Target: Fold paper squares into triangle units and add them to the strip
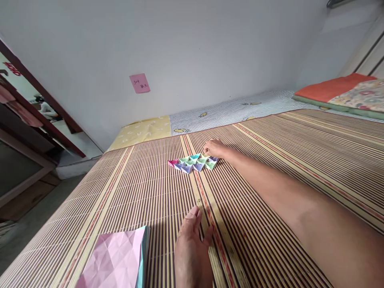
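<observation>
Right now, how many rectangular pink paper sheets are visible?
2. A pink paper note with dark handwriting is on the pale wall; a creased pale-pink sheet tops the paper stack beside the bare left hand. More may be hidden underneath.

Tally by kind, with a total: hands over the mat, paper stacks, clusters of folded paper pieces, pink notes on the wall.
Left hand and right hand: 2
Paper stack: 1
Cluster of folded paper pieces: 1
Pink wall note: 1
Total: 5

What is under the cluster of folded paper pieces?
The folded paper pieces rest on the striped mat, whose red-patterned band shows beyond and in front of them. The mat directly beneath is hidden.
</observation>
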The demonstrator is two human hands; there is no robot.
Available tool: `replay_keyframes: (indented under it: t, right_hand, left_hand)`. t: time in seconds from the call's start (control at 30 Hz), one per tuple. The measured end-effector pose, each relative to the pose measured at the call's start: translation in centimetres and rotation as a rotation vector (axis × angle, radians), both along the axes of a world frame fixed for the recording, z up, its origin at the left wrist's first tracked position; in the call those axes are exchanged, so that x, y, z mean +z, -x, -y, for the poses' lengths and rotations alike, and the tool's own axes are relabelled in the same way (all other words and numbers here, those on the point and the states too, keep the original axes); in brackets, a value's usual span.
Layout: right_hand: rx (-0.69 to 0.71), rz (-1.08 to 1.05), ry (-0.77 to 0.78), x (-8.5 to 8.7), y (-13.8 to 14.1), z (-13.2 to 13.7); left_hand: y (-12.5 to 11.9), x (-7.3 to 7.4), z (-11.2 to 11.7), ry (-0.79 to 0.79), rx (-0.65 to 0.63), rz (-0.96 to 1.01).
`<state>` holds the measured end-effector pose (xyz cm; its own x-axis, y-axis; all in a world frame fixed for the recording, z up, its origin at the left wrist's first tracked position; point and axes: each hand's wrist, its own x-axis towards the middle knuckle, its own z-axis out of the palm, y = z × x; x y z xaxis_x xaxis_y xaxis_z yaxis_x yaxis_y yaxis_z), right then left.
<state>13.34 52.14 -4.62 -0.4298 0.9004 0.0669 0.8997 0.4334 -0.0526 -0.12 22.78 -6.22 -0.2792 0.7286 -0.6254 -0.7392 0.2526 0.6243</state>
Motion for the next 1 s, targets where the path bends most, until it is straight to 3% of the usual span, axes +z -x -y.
replay_keyframes:
  t: [0.23,0.57,0.73,1.0]
  right_hand:
    - [-0.005,-0.108,0.007,-0.2,-0.3,-0.3]
    - [-0.094,-0.224,0.058,0.6,-4.9,-0.7]
    - [-0.124,-0.246,0.077,0.2,-4.9,-0.7]
    - [-0.074,-0.309,0.111,-0.3,-5.8,0.3]
  left_hand:
    - [-0.1,0.2,0.0,-0.014,-0.003,-0.002]
    - [-0.2,0.8,0.4,-0.001,-0.014,-0.052]
    - [0.0,0.4,0.2,-0.010,-0.010,-0.030]
    - [0.0,1.0,0.2,-0.008,0.007,0.001]
